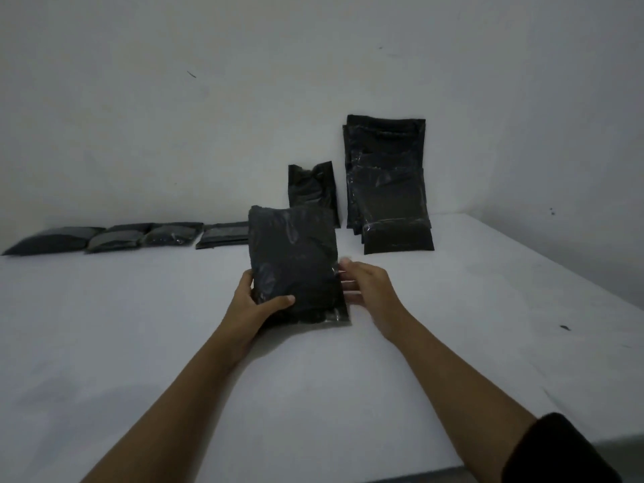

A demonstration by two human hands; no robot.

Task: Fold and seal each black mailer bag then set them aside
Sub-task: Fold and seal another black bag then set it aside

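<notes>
A person holds a black mailer bag (294, 263) upright at the middle of a white worktop (174, 343), its lower edge at or just above the surface. The left hand (256, 301) grips the bag's lower left edge, thumb curled across the near face and fingers hidden behind it. The bulk of the bag rises above and to the right of that grip.

The right hand (366, 285) sits just beside the bag's right edge with fingers straight, fingertips at or near the clear strip along that side; motion blur makes it hard to say whether they touch. A dark sleeve (564, 451) shows at the near right corner.

At the far edge, against the white wall (313, 64), a stack of flat black mailers (386, 183) leans upright to the right of the held bag. A smaller open-topped black bag (312, 190) stands just left of that stack, partly hidden behind the held bag. Along the far left, a row of filled black packets (122, 235) lies flat, side by side, reaching in behind the held bag's left edge.
</notes>
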